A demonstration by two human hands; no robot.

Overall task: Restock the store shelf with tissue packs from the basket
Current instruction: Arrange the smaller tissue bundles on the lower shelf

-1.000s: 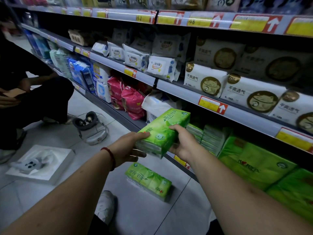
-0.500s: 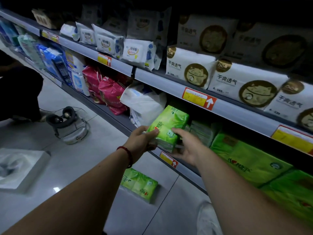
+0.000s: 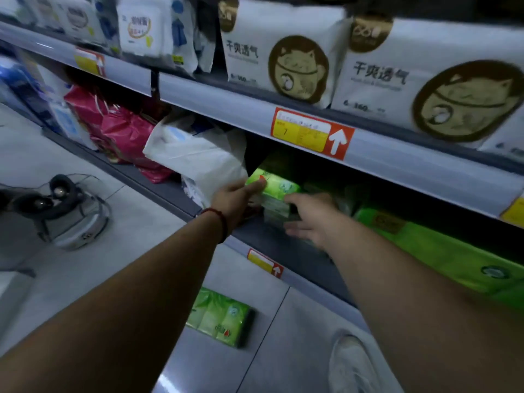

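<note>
A green tissue pack (image 3: 273,187) is partly inside the dark bottom shelf (image 3: 283,245), under the grey shelf rail. My left hand (image 3: 235,199), with a red cord at the wrist, grips the pack's left end. On the pack's right side, my right hand (image 3: 309,219) has its fingers spread and lies against the lower front of the pack. A second green tissue pack (image 3: 219,317) lies flat on the floor below my arms. More green packs (image 3: 442,251) fill the bottom shelf to the right. No basket is in view.
A white plastic bag (image 3: 198,157) and pink packs (image 3: 124,134) sit left of the gap. White cat-logo packs (image 3: 286,52) stand on the shelf above. A headset on a stand (image 3: 59,205) is on the floor at left. A white shoe (image 3: 351,364) is at the bottom.
Both hands have pushed the green pack from in front of the shelf into the bottom shelf opening. My right hand has gone from holding its end to open fingers. The view moved closer.
</note>
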